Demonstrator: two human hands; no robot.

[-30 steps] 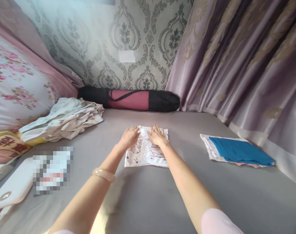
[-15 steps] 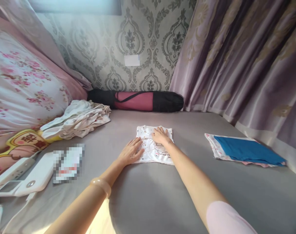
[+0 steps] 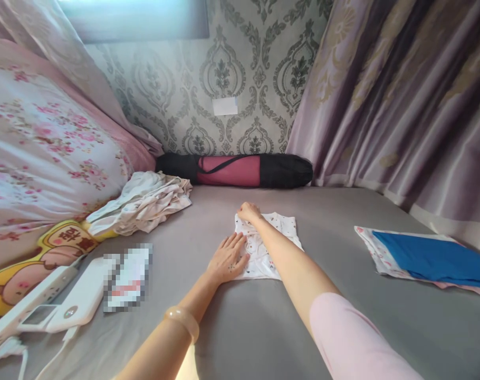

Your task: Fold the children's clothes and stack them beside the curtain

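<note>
Head view: left hand point(image 3: 227, 258) spread on the printed garment point(image 3: 260, 262), right hand point(image 3: 248, 212) curled at its far-left corner, pinch unclear. Mat bag point(image 3: 232, 171) lies beyond them, blue cloth point(image 3: 433, 258) rightward, crumpled clothes point(image 3: 149, 203) leftward.

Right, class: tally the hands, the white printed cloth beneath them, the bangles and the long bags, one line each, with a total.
Hands: 2 (left hand, right hand)
White printed cloth: 1
Bangle: 1
Long bag: 1
Total: 5

Right hand point(image 3: 248, 212) now curled, moved to far left corner of white cloth point(image 3: 260, 264)
</note>
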